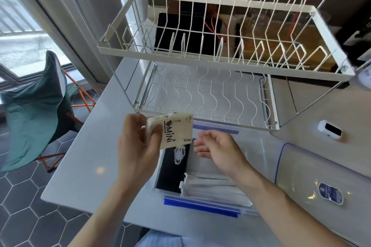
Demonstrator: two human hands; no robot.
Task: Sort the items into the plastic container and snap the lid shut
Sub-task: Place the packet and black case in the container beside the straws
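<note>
**Left hand lifts tissue pack above the container**

The left hand (138,146) grips a soft tissue pack (170,131) by its left edge, just above the plastic container's (200,205) far left corner. The pack looks light and squashy; holding its short sides should steady it. Right of the pack, the right hand (216,146) hovers relaxed and empty over the container. The lid (321,178) lies on the bench (84,166), right of the container.

Window daylight, perhaps fisheye-bent edges
</note>
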